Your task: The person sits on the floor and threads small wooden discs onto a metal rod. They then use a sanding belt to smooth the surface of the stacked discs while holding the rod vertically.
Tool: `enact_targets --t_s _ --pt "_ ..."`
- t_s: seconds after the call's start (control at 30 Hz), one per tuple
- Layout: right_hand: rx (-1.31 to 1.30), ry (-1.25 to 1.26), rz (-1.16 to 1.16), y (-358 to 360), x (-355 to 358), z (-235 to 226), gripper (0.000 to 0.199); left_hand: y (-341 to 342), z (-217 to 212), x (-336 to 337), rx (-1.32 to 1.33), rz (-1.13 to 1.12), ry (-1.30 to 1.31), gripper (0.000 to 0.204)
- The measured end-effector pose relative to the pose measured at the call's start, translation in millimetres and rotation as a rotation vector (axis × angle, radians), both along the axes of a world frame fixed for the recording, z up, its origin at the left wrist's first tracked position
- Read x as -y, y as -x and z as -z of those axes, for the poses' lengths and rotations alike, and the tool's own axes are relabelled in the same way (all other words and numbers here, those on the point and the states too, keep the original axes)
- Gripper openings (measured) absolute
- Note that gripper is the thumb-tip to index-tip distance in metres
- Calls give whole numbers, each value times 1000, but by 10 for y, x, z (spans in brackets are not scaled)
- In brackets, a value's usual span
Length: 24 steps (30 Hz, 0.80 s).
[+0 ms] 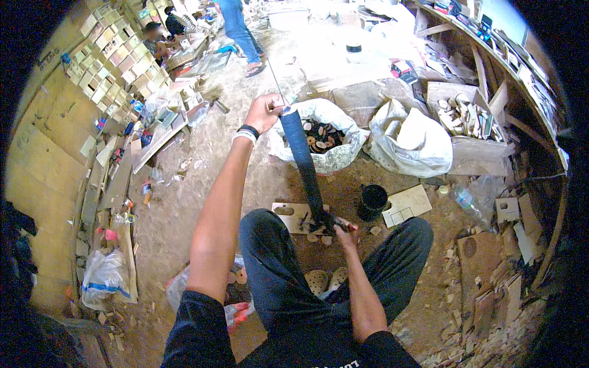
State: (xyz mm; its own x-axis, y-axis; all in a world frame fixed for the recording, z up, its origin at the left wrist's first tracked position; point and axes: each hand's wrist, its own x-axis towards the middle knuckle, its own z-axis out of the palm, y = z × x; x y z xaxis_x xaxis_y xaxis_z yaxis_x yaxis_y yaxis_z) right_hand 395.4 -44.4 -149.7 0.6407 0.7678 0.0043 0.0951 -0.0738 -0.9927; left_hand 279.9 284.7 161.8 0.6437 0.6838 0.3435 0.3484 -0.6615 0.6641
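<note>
Dark cylindrical stack (pixel 307 165), left hand (pixel 265 112) gripping top, right hand (pixel 343 228) clasping base

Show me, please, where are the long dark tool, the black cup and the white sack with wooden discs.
long dark tool (pixel 305 161): head view, middle of its shaft.
black cup (pixel 372 200): head view, its side wall.
white sack (pixel 334 161): head view, its front cloth below the discs.
</note>
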Motion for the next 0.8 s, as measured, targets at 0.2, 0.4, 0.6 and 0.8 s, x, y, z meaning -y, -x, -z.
enact_targets --t_s 0.2,0.4,0.6,0.8 --pt "1 -473 -122 -339 -717 -1402 30 -142 -138 173 0 -35 -130 5" --pt "-74 -618 -96 -499 -1053 -2241 37 -276 -221 314 -127 -108 -266 14" --pt "-18 -146 98 -33 -289 -708 30 -274 -184 334 -109 -225 -243 17" --pt "-109 -110 69 32 -276 -527 28 -174 -95 278 -134 -382 -414 19"
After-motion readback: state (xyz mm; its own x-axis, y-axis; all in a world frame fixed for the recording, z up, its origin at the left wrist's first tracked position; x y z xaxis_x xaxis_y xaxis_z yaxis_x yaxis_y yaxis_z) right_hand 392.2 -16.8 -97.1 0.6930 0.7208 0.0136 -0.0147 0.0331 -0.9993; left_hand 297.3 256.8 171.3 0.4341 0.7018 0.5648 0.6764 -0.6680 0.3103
